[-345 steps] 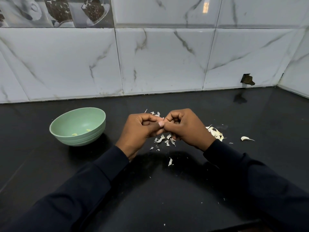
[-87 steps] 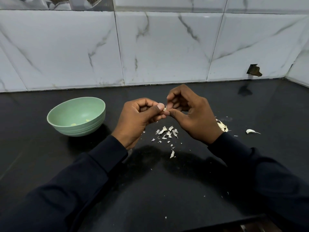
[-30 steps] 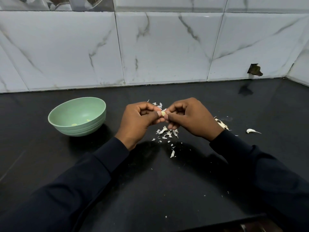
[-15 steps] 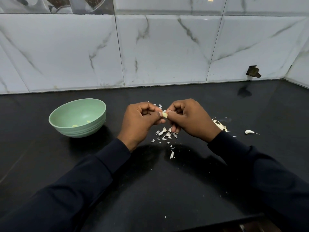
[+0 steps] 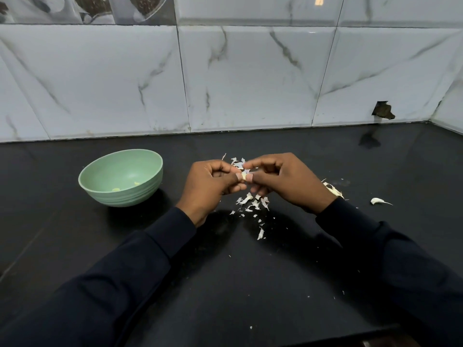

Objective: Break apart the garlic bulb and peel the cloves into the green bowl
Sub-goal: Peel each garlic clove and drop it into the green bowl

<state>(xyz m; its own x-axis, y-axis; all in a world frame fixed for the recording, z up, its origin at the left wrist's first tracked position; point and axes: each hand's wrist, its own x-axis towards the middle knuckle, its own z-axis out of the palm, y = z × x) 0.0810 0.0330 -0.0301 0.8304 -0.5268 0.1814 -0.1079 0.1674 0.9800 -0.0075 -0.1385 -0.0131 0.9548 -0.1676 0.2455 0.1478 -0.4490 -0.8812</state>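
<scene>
1. My left hand [image 5: 208, 186] and right hand [image 5: 288, 181] are both curled. Thumb and forefinger of each pinch one small garlic clove [image 5: 244, 175] from opposite ends. I hold it just above the black counter [image 5: 250, 284], to the right of the green bowl [image 5: 120, 196].
2. The clove shows pale yellow between my thumbnails, so I judge most of its skin is off. I cannot tell whether a shred clings on the hidden side.
3. To do this well, I'd hold the clove firm in the left pinch and catch the loose edge of skin with the right thumbnail. I'd pull along the clove rather than dig in, since a hard nail would likely bruise or split it.
4. It is small and probably slick once bare, so I'd squeeze lightly or it may shoot out of my fingers.
5. The skin scraps [image 5: 250, 201] lie directly under my hands. I'd let new bits drop there, not toward the bowl.
6. The bowl stands near my left hand without touching it and has two peeled pieces [image 5: 116, 189] inside. The bare clove should join them.
7. Farther right there is a heap of husk [image 5: 333, 189] by my right wrist. Beyond it one unpeeled clove [image 5: 377, 201] lies on the counter.
</scene>
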